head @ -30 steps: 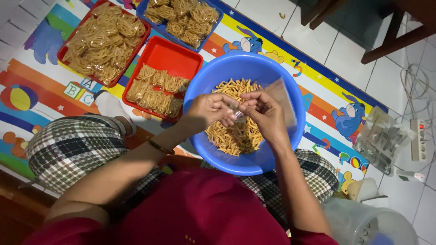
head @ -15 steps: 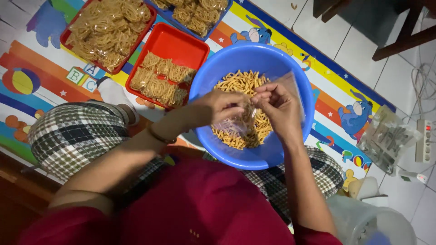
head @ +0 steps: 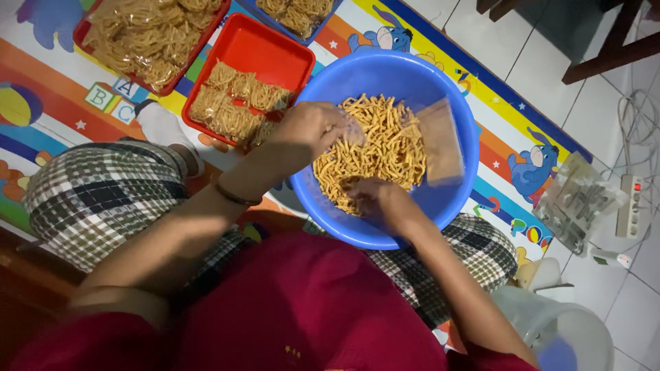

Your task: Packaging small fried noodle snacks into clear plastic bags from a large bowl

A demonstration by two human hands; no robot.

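**Packing snack sticks from the blue basin**

The left hand [head: 309,127] holds the mouth of a small clear bag [head: 433,141] that lies inside the blue basin [head: 385,75], at about 2 o'clock from the pile. The right hand [head: 375,199] digs into the fried yellow sticks [head: 375,148] at 6 o'clock; its grip seems curled around some sticks, but I cannot tell for sure. Filled packets already lie in the red tray [head: 275,55] at 10 o'clock and in the further red tray [head: 86,34]. Many sticks remain loose, so I judge much packing is left.
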